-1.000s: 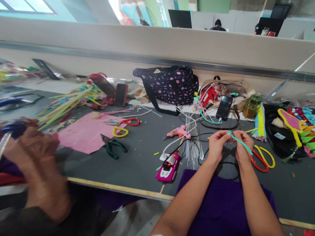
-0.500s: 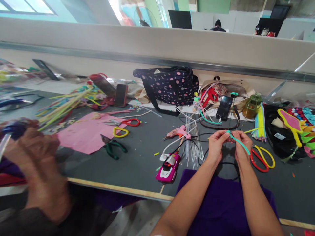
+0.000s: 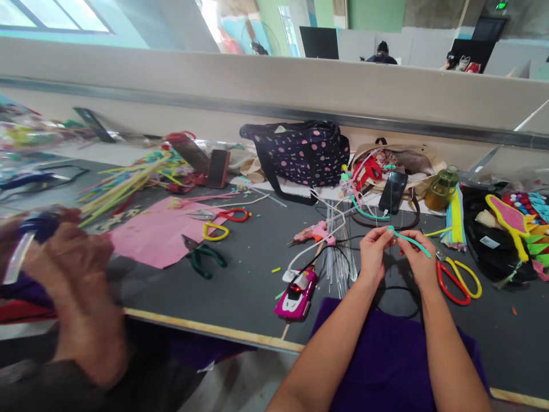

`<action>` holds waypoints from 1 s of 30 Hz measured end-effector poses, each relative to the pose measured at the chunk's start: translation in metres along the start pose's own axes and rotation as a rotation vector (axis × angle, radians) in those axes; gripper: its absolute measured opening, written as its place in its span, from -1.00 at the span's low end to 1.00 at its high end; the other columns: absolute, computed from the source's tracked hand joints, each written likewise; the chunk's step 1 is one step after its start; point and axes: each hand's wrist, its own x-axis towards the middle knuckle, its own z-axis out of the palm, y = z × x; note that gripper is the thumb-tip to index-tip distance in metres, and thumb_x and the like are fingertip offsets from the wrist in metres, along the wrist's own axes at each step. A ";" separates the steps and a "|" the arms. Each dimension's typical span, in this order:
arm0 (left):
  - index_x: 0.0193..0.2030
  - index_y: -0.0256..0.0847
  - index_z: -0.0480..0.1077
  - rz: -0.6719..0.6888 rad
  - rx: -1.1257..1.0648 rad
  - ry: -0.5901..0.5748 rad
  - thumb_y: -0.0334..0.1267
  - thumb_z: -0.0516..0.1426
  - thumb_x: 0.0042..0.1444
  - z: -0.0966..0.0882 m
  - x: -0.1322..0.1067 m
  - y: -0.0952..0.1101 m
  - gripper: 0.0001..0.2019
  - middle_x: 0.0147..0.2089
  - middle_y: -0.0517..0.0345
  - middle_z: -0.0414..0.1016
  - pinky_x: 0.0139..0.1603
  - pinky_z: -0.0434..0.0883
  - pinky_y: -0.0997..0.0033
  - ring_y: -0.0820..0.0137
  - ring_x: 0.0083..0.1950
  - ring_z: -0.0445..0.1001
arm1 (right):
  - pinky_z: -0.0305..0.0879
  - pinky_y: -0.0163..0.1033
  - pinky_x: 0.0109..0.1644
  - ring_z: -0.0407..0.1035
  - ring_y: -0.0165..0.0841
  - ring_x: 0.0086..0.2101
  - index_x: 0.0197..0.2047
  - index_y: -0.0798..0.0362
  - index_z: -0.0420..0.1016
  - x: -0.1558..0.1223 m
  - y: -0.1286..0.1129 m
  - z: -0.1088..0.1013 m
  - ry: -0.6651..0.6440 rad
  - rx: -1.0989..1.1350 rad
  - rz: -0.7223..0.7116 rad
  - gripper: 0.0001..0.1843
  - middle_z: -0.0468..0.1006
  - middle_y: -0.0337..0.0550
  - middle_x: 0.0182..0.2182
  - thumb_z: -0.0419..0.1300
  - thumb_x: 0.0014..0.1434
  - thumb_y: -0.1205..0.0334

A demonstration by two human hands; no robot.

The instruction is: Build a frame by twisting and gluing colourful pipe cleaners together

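Observation:
Both my hands are raised over the dark grey table [image 3: 249,286], fingers pinched on a teal pipe cleaner [image 3: 410,241]. My left hand [image 3: 374,253] grips its left end near a thin dark wire that rises between the hands. My right hand [image 3: 418,257] holds the strand just to the right, and the free teal end sticks out toward the right. Red and yellow scissors [image 3: 458,277] lie just right of my right hand. A pink glue gun [image 3: 312,233] and a magenta toy car [image 3: 295,293] lie to the left of my left hand.
A co-worker's hands [image 3: 64,274] work at the left edge. A pink sheet [image 3: 156,234], green pliers [image 3: 201,257], more scissors [image 3: 221,223], coloured sticks, a polka-dot bag [image 3: 300,151], two phones [image 3: 392,191] and felt pieces [image 3: 512,220] crowd the table. Purple cloth [image 3: 386,355] covers my lap.
The view has shifted slightly, so everything sits a little right and lower. My hands stay pinched on the teal pipe cleaner, with its free end now angled a bit flatter.

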 end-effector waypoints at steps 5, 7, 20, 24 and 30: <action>-0.38 -0.29 0.54 -0.008 0.006 0.001 -0.23 0.40 -0.28 0.000 0.000 -0.001 -0.72 -0.47 0.19 0.50 -0.33 0.36 0.47 0.54 -0.48 0.38 | 0.29 -0.33 -0.46 0.32 -0.43 -0.55 -0.33 0.05 0.55 -0.001 -0.001 0.002 0.090 -0.071 -0.041 -0.78 0.50 -0.27 -0.55 0.28 0.05 0.06; -0.38 -0.30 0.54 -0.011 0.008 -0.006 -0.23 0.40 -0.27 0.001 -0.001 -0.001 -0.72 -0.47 0.20 0.49 -0.33 0.36 0.47 0.54 -0.48 0.38 | 0.29 -0.32 -0.46 0.33 -0.43 -0.56 -0.33 0.05 0.55 -0.001 0.001 0.001 0.110 -0.061 -0.048 -0.77 0.50 -0.27 -0.55 0.28 0.05 0.05; -0.36 -0.29 0.55 -0.090 -0.018 -0.053 -0.23 0.41 -0.28 -0.003 0.001 -0.001 -0.70 -0.42 0.17 0.52 -0.31 0.39 0.44 0.53 -0.46 0.41 | 0.34 -0.29 -0.38 0.38 -0.39 -0.46 -0.26 0.02 0.54 -0.003 -0.001 0.001 0.106 -0.058 -0.097 -0.78 0.56 -0.21 -0.42 0.28 0.06 0.07; -0.36 -0.30 0.54 -0.106 -0.016 -0.066 -0.22 0.42 -0.28 -0.003 0.002 -0.002 -0.68 -0.41 0.16 0.52 -0.32 0.39 0.45 0.53 -0.46 0.40 | 0.32 -0.29 -0.42 0.36 -0.40 -0.49 -0.27 0.04 0.52 -0.002 0.001 0.000 0.098 -0.059 -0.085 -0.76 0.54 -0.21 -0.45 0.27 0.08 0.05; -0.36 -0.29 0.55 -0.093 -0.017 -0.075 -0.22 0.41 -0.27 -0.004 0.003 -0.003 -0.70 -0.41 0.17 0.52 -0.34 0.39 0.45 0.54 -0.47 0.40 | 0.31 -0.30 -0.46 0.34 -0.42 -0.54 -0.27 0.06 0.51 -0.001 0.003 0.001 0.121 -0.026 -0.067 -0.73 0.53 -0.23 -0.48 0.29 0.06 0.03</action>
